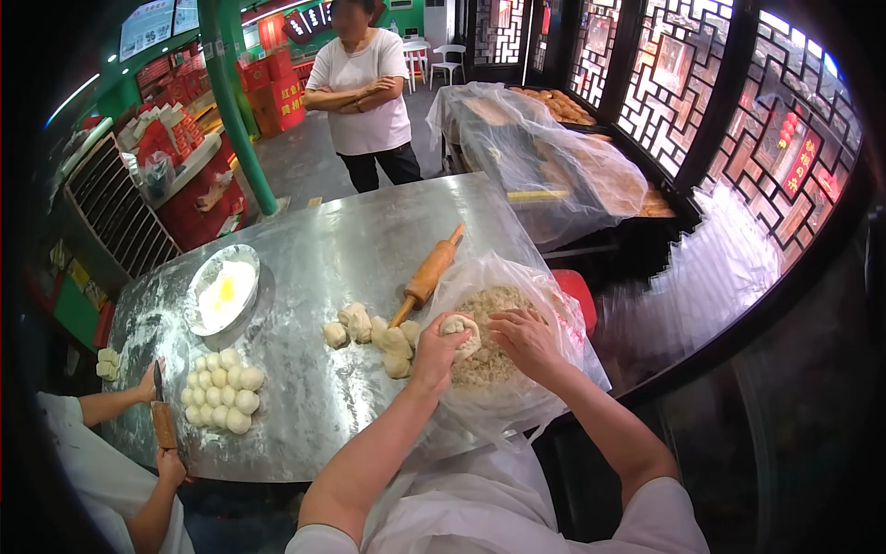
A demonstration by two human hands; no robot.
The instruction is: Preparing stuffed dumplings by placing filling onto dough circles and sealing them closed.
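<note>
A cup of pale dough (459,335) rests in my left hand (435,356), its opening facing up with the inside partly visible. Beside it, my right hand (527,341) hovers over or touches a crumbly beige filling (488,374), fingers extended to the left; whether any filling is under the fingertips is hidden. The filling lies in a clear plastic bag (547,287) spread wide. Just left of my left hand sit several uneven dough lumps (394,346). A wooden rolling pin (430,272) lies behind them, one handle touching or overlapping the lumps.
On the metal table (304,277) are a bowl of white flour (225,294) and rows of dough balls (221,388). At left a co-worker's hands (169,465) hold a wooden-handled blade (163,422). A person (367,90) stands across the table. Plastic-covered trays (547,159) stand beyond, right.
</note>
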